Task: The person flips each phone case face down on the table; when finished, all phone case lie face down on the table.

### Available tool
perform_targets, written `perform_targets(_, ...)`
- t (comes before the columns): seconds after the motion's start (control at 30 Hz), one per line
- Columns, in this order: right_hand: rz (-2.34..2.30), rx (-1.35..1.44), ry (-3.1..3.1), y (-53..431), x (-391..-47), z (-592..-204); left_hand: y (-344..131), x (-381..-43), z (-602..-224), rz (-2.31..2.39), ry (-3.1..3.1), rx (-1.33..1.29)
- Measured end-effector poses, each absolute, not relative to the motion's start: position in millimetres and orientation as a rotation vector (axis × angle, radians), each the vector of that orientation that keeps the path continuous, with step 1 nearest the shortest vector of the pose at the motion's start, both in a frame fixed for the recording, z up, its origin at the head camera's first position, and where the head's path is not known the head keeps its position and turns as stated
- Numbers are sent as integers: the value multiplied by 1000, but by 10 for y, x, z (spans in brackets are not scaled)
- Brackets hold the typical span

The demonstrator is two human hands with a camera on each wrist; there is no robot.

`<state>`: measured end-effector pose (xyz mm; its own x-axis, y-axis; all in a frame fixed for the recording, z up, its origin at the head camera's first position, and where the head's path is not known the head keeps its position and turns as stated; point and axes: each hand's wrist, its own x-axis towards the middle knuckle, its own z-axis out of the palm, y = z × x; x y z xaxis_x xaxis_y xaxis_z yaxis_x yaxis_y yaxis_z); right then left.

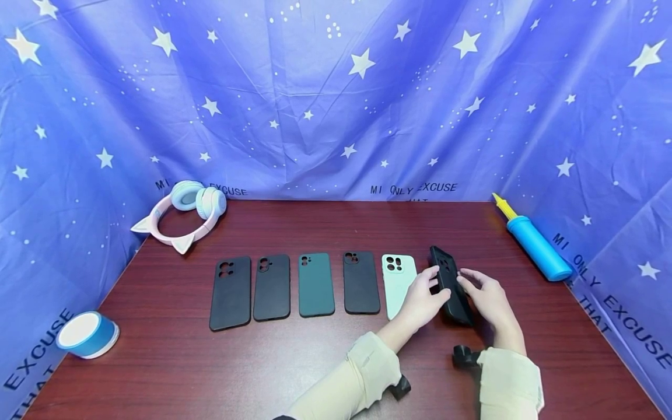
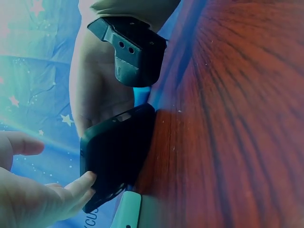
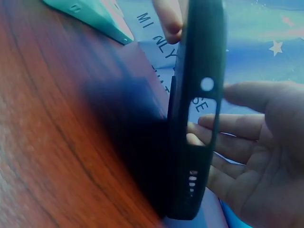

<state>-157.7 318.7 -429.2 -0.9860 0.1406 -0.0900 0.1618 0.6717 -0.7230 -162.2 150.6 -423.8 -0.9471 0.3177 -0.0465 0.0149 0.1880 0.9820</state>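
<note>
A black phone case [image 1: 452,286] stands tilted on its edge at the right end of a row of cases. My right hand [image 1: 489,297] holds it from the right; in the right wrist view the thumb meets one edge and the other fingers reach behind the case. On its left side, the fingertips of my left hand [image 1: 422,297] touch it. The left thumb, in the left wrist view, sits apart from the case. Partly hidden under the left hand, a pale mint phone case [image 1: 397,283] lies flat.
Leftward along the row lie a black case [image 1: 361,286], a green case [image 1: 317,286] and two dark cases, one of them outermost [image 1: 231,294]. Cat-ear headphones [image 1: 181,216] sit at the back left, a blue-and-white roll [image 1: 88,334] at the left, a blue pump [image 1: 538,248] at the right edge.
</note>
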Motion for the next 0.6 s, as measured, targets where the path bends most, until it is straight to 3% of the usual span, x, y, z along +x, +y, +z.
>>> perform_targets(0.6, -1396, 246, 2650, 3148, -1619, -4244, 1507, -1626, -4247, 1949, 2154, 389)
